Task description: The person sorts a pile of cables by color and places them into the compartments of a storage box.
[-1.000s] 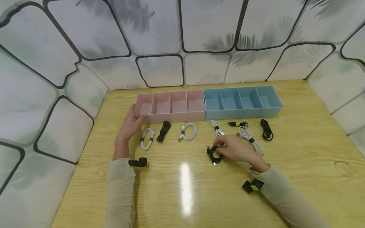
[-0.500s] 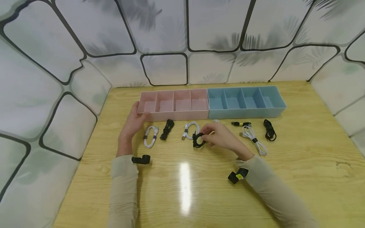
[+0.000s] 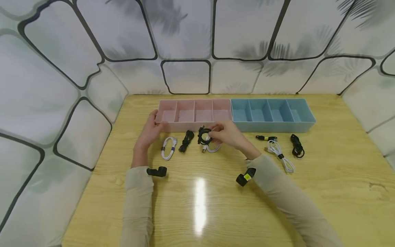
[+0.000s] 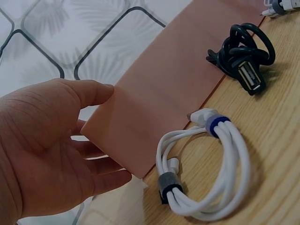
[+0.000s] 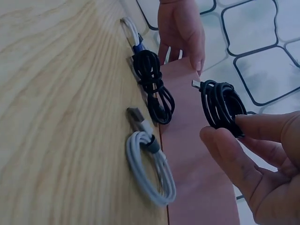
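My right hand [image 3: 226,134] pinches a coiled black USB cable [image 3: 203,137] between thumb and fingers. In the right wrist view that black cable [image 5: 219,105] is in the air before the front wall of the pink divided box [image 3: 191,127], a small metal plug poking out. Below it on the table lies a coiled white USB cable [image 3: 214,149], partly covered in the head view. My left hand [image 3: 149,133] holds the pink box's left end, thumb at the front edge and fingers around the corner. Near it lie a white cable [image 4: 236,157] and a bundled black cable [image 4: 241,51].
A blue divided box [image 3: 274,127] adjoins the pink one on the right. In front of it lie a short black cable with a yellow band [image 3: 266,138], a white cable [image 3: 280,156] and a black cable [image 3: 297,146]. A patterned wall [image 3: 186,77] stands behind the table.
My right hand has lifted the black cable from the table and carried it left and toward the pink box. The left hand stays at the box's end. The head view has shifted slightly.
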A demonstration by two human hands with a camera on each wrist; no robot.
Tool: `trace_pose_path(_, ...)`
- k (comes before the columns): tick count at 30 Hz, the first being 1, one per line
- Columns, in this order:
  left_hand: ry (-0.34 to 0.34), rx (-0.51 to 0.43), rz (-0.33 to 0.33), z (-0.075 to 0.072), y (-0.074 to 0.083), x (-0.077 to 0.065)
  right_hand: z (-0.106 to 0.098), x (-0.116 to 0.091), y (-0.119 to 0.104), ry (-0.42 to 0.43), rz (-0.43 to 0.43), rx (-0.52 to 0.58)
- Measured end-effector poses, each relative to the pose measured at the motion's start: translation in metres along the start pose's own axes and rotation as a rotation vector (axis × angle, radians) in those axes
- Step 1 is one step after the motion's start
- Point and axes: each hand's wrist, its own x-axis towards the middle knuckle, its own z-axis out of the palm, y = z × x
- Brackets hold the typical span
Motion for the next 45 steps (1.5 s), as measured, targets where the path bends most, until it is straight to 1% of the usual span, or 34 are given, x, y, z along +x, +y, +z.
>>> trace_pose_path(5, -0.003, 0.03, -0.001, 0.003, -0.024, 0.015, 0.003, 0.018, -0.011, 0.035, 0.034, 0.075)
trace_pose_path(8, -0.003, 0.014, 0.01, 0.004, -0.03, 0.017, 0.008, 0.032, -0.017, 0.069, 0.069, 0.126)
trace_pose_path(10, 0.0, -0.008, 0.007, 0.004, -0.031, 0.017, 0.012, 0.042, -0.02, 0.091, 0.097, 0.168)
trace_pose_path(14, -0.002, -0.018, -0.019, 0.002, -0.029, 0.013, 0.022, 0.06, -0.024, 0.123, 0.099, 0.229)
trace_pose_path(16, -0.004, -0.019, -0.035, 0.001, -0.028, 0.012, 0.027, 0.069, -0.025, 0.132, 0.088, 0.246)
trace_pose_path(18, -0.009, -0.016, -0.047, 0.0, -0.018, 0.008, 0.033, 0.077, -0.027, 0.149, 0.085, 0.26)
trace_pose_path(19, -0.011, -0.019, -0.051, 0.0, -0.016, 0.007, 0.036, 0.081, -0.028, 0.155, 0.087, 0.268)
trace_pose_path(23, -0.007, -0.037, -0.053, 0.003, -0.017, 0.005, 0.046, 0.092, -0.032, 0.17, 0.113, 0.285)
trace_pose_path(25, 0.002, -0.038, -0.051, 0.005, -0.028, 0.009, 0.05, 0.097, -0.032, 0.168, 0.132, 0.281)
trace_pose_path(28, 0.018, -0.029, -0.042, 0.007, -0.033, 0.009, 0.054, 0.103, -0.032, 0.169, 0.163, 0.279)
trace_pose_path(34, 0.02, -0.036, -0.021, 0.007, -0.031, 0.01, 0.055, 0.11, -0.036, 0.183, 0.181, 0.304)
trace_pose_path(41, 0.033, -0.041, -0.017, 0.0, -0.033, 0.013, 0.058, 0.117, -0.04, 0.178, 0.166, 0.313)
trace_pose_path(45, 0.034, -0.048, -0.022, -0.001, -0.032, 0.012, 0.064, 0.125, -0.042, 0.195, 0.146, 0.262)
